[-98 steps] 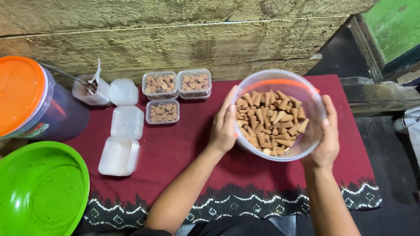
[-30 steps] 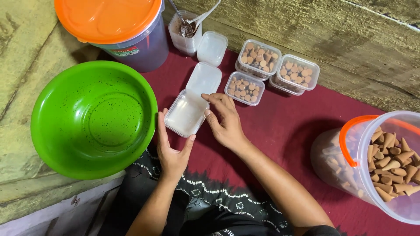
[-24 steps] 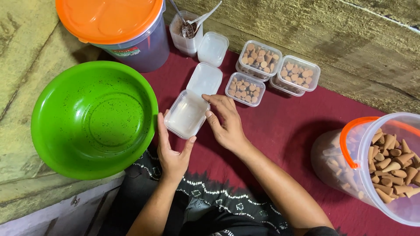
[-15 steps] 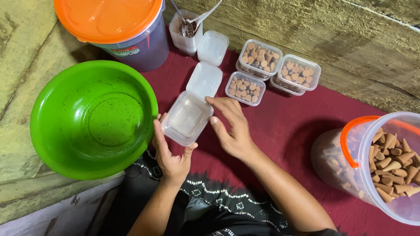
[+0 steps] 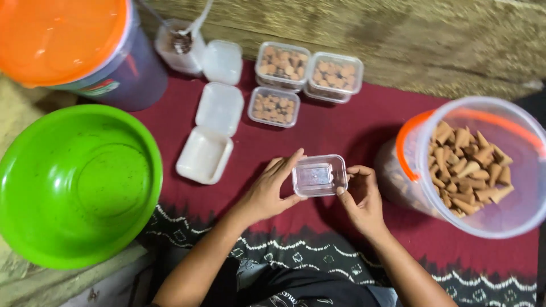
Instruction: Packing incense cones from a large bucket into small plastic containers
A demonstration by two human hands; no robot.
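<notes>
Two hands are holding one small clear plastic box (image 5: 319, 175) over the red cloth (image 5: 352, 122), near the middle of the scene. We are cupping its left side with our left hand (image 5: 268, 190), fingers curled against its wall, and pinching its right edge with the thumb and fingers of our right hand (image 5: 359, 200). Right of it, a clear bucket of brown cones (image 5: 478, 165) is leaning toward us. Three filled boxes (image 5: 301, 79) are sitting far behind, white lidded containers (image 5: 209, 133) are lying to the left, and a green basin (image 5: 74, 182) is resting farther left below an orange-lidded tub (image 5: 68, 48).
</notes>
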